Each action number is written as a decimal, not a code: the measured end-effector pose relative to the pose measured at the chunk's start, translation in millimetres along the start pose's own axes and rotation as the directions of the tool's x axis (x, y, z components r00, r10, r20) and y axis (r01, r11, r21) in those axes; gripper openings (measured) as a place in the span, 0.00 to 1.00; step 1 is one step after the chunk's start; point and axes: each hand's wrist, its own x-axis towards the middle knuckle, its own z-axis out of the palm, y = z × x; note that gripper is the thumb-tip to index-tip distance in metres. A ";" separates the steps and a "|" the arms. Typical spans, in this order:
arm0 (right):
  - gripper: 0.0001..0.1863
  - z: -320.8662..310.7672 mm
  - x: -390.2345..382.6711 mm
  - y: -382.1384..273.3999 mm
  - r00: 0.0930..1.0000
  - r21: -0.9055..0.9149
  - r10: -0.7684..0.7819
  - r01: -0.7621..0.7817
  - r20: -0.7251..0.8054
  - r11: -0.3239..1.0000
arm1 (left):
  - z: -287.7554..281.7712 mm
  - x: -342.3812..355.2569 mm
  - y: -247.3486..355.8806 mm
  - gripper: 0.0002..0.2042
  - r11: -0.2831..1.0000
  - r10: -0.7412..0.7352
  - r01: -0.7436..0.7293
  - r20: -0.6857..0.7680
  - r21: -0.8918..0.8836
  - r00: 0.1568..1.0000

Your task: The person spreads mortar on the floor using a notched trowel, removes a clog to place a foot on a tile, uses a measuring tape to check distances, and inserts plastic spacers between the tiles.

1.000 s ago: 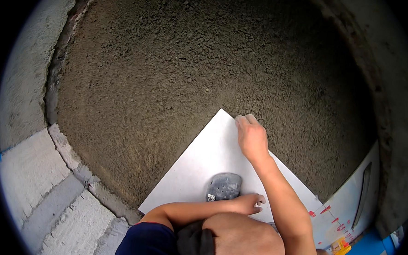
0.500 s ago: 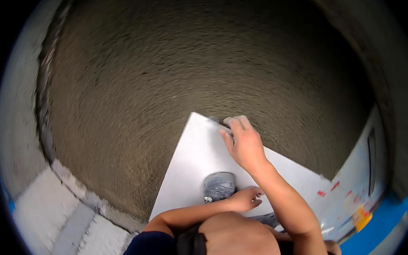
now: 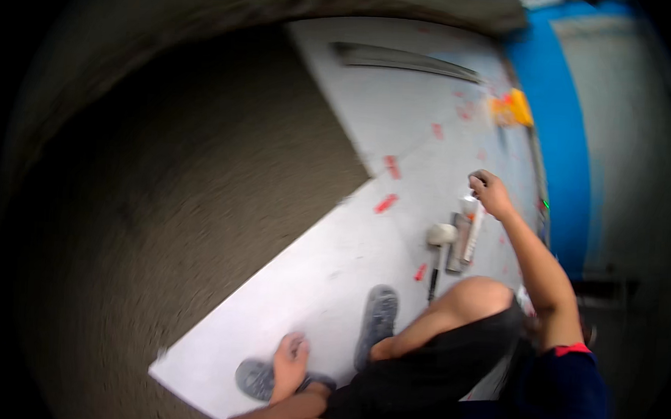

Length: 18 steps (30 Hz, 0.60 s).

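Observation:
My right hand is held over the white tiles with its fingers curled together. Something dark shows at the fingertips, too blurred to name. Just below that hand lie a pale, narrow bar, a grey flat tool and a mallet with a whitish head and dark grip. Low down, my left hand hangs beside my knee, in front of my grey shoe. Its fingers are smeared by motion, and I cannot see whether they hold anything. A large white tile lies under my feet.
Rough grey-brown mortar spreads on the left, bordering the tiles. A long grey straight bar lies on the far tiles. Red marks dot the joints. A yellow object sits near a blue strip on the right.
My view has swung right, bringing the tools and far tiles into sight. My right hand has left the white tile's edge by the mortar and is now over the tools.

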 end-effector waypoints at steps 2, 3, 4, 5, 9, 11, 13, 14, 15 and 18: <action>0.13 -30.8 -19.2 74.4 0.954 0.220 0.249 -0.210 -0.167 0.953 | 0.1 -1.7 25.6 0.13 0.994 -0.113 0.113 0.004 0.009 0.994; 0.12 -44.7 -35.8 133.3 0.915 0.189 0.350 -0.314 -0.202 0.930 | 3.0 -3.0 25.6 0.12 0.990 -0.141 0.141 0.016 -0.004 0.990; 0.10 -50.4 -51.0 179.6 0.865 0.249 0.447 -0.392 -0.229 0.886 | 5.1 -3.1 28.6 0.11 0.987 -0.158 0.158 0.004 -0.018 0.987; 0.08 -43.6 -64.7 217.8 0.797 0.348 0.556 -0.465 -0.236 0.814 | 8.9 -7.9 41.4 0.15 0.980 -0.167 0.169 -0.022 0.101 0.986; 0.07 -6.1 -102.1 337.6 0.629 0.403 0.746 -0.638 -0.219 0.656 | 12.9 -15.8 63.1 0.21 0.941 -0.269 0.275 -0.059 0.199 0.961; 0.07 24.9 -95.1 359.6 0.650 0.400 0.723 -0.614 -0.233 0.681 | 11.2 -14.4 63.4 0.20 0.928 -0.266 0.277 -0.080 0.249 0.961; 0.11 46.1 -94.8 409.4 0.685 0.237 0.643 -0.599 -0.342 0.765 | 12.3 -17.3 63.3 0.18 0.905 -0.335 0.349 -0.095 0.245 0.937; 0.12 53.2 -84.4 422.2 0.692 0.185 0.618 -0.598 -0.372 0.780 | 12.0 -18.7 62.1 0.17 0.901 -0.365 0.380 -0.109 0.207 0.925; 0.14 62.4 -69.9 427.5 0.697 0.134 0.593 -0.596 -0.402 0.791 | 10.2 -19.5 63.7 0.16 0.897 -0.393 0.409 -0.121 0.170 0.912; 0.16 78.9 -3.5 398.9 0.744 0.201 0.559 -0.524 -0.366 0.828 | 13.2 -21.8 78.2 0.14 0.893 -0.397 0.419 -0.148 0.166 0.906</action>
